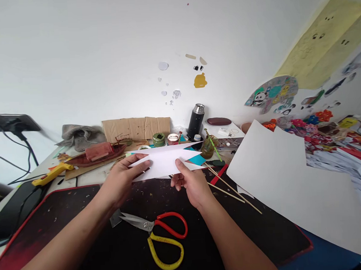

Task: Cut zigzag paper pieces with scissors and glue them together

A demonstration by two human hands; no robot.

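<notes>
Forearms [68,249] cropped below, scissors [161,232], left hand [121,184], right hand [193,186] pinching white paper [165,160]

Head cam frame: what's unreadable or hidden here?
1. Head view: the white paper cutout is partly covered by the left hand and right hand; its underside is unseen.
2. Head view: the green jar has a label too small to read.
3. Head view: the dark device at the left edge is blurred and cut off.
4. Head view: the large white sheet hides whatever lies beneath it.
</notes>
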